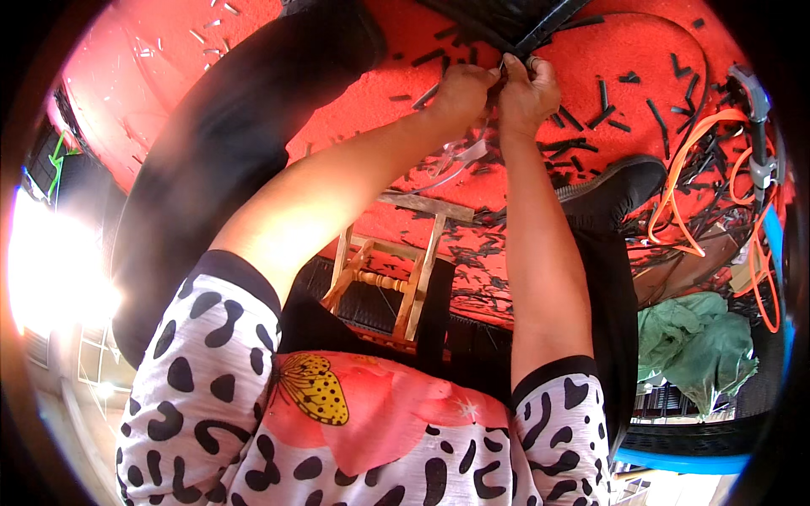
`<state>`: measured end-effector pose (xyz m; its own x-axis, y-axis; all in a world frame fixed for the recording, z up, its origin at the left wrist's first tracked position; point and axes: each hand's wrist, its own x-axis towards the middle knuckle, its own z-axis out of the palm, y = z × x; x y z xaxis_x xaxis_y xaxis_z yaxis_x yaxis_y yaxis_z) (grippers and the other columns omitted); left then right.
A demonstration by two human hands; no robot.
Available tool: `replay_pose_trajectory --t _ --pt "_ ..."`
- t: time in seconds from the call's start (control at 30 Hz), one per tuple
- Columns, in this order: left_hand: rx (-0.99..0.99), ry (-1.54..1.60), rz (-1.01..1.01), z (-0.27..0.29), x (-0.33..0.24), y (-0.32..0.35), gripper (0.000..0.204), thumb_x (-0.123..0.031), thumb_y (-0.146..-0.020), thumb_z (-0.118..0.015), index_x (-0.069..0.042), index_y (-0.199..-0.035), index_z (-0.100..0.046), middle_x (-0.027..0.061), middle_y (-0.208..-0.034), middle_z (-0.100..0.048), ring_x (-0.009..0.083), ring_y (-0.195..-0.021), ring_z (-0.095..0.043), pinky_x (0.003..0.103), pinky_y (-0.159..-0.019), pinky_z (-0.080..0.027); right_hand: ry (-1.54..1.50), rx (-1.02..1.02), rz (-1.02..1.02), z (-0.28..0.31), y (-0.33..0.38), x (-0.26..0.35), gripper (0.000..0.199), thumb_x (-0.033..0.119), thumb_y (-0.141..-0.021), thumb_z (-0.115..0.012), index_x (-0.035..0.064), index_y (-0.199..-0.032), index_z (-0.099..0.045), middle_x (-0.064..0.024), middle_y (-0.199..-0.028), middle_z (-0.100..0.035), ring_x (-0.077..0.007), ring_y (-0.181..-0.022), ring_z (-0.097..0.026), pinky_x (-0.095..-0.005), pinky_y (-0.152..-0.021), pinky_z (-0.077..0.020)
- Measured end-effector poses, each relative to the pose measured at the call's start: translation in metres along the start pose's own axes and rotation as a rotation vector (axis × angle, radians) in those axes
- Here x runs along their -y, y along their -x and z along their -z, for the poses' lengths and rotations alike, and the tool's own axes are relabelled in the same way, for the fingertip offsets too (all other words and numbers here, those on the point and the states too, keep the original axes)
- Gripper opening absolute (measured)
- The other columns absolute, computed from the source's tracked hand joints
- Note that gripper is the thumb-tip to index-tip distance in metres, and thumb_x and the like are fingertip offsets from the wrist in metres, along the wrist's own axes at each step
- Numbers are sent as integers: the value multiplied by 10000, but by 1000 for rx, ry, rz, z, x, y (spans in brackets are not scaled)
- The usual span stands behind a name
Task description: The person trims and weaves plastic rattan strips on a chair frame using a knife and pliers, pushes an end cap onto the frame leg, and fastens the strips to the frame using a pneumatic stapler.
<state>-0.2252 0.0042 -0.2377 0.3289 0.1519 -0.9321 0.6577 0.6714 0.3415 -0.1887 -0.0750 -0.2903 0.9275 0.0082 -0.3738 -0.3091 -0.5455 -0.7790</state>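
Observation:
My left hand (462, 94) and my right hand (528, 99) meet at the top of the view, just below the lower corner of a black framed object (533, 35). The left fingers are pinched together near the right fingertips. On the right hand, thumb and fingers are also closed, beside the object's corner. A ring shows on a right finger. Whatever lies between the fingertips is too small and too hidden to name. A crumpled clear plastic strip (471, 155) lies under my wrists.
Black cut strips (601, 114) litter the red floor covering (371, 126). A wooden stool (422, 282) is below my forearms. My black shoe (620, 187) is right of my right arm. Farther right are an orange cord (679, 190), a grey pole (762, 160) and a green plastic bag (704, 346).

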Motion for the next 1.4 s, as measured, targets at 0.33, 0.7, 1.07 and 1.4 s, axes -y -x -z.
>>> replay_pose_trajectory --t 0.33,0.7,1.07,1.4 --pt "10 20 166 6 -14 -1 282 -287 -902 -460 -69 -728 -501 21 -581 -448 109 -402 -320 265 -354 -223 -11 188 16 8 -3 14 285 209 -733 -654 -33 -868 -586 -164 -722 -626 -292 -656 -616 -351 -630 -476" --pt "-193 -16 248 -7 -20 -10 428 -423 -885 -468 -74 -637 -484 37 -525 -432 125 -366 -290 284 -350 -218 15 307 2 13 -16 5 278 205 -732 -664 -34 -844 -575 -147 -692 -618 -252 -576 -602 -336 -561 -474" --pt "-118 -425 -63 8 3 -28 296 -318 -836 -571 -27 -796 -597 117 -618 -562 232 -565 -543 358 -534 -432 -642 311 -644 13 -27 33 97 27 -702 -609 -3 -685 -518 -84 -621 -573 -150 -496 -540 -264 -467 -434" --pt "-161 28 239 -12 -24 -9 427 -470 -865 -492 -99 -654 -510 27 -514 -423 113 -353 -248 262 -351 -185 -703 179 -497 0 -17 16 119 -27 -684 -585 11 -639 -482 -47 -603 -534 -121 -494 -504 -254 -442 -412"
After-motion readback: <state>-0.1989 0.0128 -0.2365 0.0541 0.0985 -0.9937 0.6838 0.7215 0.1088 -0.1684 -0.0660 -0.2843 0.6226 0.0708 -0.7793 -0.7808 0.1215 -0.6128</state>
